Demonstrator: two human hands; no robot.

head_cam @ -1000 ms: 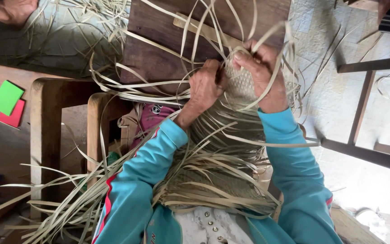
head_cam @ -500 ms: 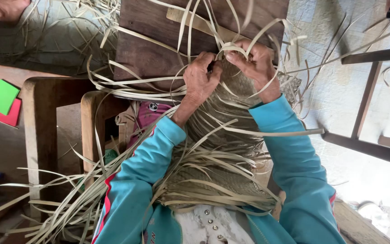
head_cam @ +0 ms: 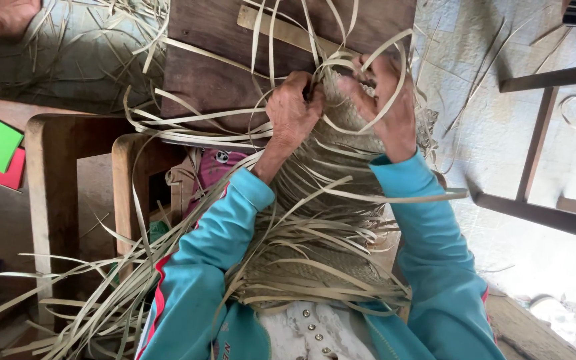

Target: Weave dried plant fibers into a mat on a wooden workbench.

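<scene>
I am pinching pale strips at the far edge of the one woven mat (head_cam: 341,143) with both hands, left hand (head_cam: 293,110) and right hand (head_cam: 385,100) closed on them. The mat is lying lengthwise from my lap toward the dark wooden tabletop (head_cam: 215,60), loose ends trailing everywhere.

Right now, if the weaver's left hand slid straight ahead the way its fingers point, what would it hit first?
Probably the looping pale strips at the woven piece's edge; the left hand already grips them. Beyond lies the dark wooden board.
</scene>
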